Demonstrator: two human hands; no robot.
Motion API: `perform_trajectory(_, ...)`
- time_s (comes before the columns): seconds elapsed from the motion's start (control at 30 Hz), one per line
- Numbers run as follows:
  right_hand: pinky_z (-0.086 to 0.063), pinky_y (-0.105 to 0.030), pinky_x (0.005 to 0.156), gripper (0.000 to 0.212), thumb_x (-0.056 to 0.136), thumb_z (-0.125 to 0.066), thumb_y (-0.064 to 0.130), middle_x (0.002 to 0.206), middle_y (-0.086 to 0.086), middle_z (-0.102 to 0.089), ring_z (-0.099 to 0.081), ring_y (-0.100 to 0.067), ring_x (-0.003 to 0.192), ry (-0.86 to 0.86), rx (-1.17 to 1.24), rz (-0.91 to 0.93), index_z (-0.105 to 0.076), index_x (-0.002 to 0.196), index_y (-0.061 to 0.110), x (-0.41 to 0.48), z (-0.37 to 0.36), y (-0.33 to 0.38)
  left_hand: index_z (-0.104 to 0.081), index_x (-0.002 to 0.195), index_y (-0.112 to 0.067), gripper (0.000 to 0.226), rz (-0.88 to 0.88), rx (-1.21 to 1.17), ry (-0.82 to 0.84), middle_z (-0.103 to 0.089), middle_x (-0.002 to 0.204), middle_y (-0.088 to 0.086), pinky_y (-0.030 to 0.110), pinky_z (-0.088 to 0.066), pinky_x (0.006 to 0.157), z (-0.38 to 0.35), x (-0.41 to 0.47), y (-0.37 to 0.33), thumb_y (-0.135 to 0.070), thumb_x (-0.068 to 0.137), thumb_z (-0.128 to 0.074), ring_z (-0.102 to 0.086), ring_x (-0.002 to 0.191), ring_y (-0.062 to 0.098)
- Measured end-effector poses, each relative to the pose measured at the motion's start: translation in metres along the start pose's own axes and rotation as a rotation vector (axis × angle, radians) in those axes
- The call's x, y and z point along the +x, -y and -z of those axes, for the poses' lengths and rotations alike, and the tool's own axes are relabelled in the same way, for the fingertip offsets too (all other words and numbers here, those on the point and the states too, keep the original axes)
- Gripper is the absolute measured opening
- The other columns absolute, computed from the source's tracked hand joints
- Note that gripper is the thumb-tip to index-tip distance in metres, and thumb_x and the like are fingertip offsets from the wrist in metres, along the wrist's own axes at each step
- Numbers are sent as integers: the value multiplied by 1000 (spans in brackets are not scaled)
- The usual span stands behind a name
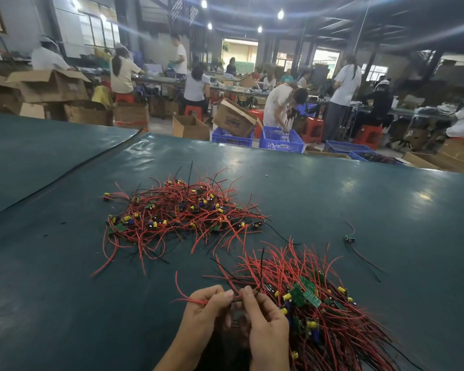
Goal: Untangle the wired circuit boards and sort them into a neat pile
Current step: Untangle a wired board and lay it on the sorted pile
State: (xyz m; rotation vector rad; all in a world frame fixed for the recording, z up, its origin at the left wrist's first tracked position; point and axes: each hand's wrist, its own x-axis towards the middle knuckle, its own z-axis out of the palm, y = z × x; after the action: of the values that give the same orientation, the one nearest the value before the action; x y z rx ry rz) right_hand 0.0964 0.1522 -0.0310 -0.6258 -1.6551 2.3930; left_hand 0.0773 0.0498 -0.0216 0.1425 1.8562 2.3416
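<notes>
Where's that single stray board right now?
Head view: the stray board lies alone on the right side of the green table, right of the tangled heap and beyond the near pile.

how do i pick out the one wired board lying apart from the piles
On the dark green table, find the nearer wire pile. Just beyond its right side lies a lone wired board. Unlike the heaped ones, it sits by itself, wires trailing toward the viewer.

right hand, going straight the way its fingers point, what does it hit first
Likely the stray wire ends of the near pile, right ahead of the right hand; the far tangle lies beyond. Depth is unclear.
</notes>
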Motion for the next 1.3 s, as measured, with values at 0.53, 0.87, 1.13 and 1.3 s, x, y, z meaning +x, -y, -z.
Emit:
perform_trajectory(0.53,-27,-18,31,17,86,-67,12,53,-3,-59,-33,-7,33,-175,247,48,-68,69,9,19,18,10,-39,59,-6,32,-102,-63,-1,-45,47,15,20,-35,43,14,15,23,-25,76,-58,-40,43,19)
perform_trajectory(0.87,-58,-29,68,20,83,-68,19,75,-12,-75,-73,-21,74,75,1,0,-80,68,16,4,-1,-9,-53,50,-20,30,-128,51,95,-49,51,-2,22,-38,50,8,12,27,-23,77,-63,-44,48,10)
perform_trajectory(1.13,-34,-19,40,15,80,-69,20,49,2,-55,-41,-6,39,-113,127,32,-80,73,13,11,14,12,-56,49,-17,32,-159,69,106,-52,45,6,20,-34,49,9,14,20,-43,65,-65,-42,43,15)
perform_trajectory(1.3,-22,-16,31,20,86,-64,18,52,1,-52,-29,-4,33,-153,311,54,-77,77,5,15,27,23,-54,47,-18,33,-151,42,80,-50,44,7,24,-33,50,17,15,23,-43,63,-67,-41,44,16)
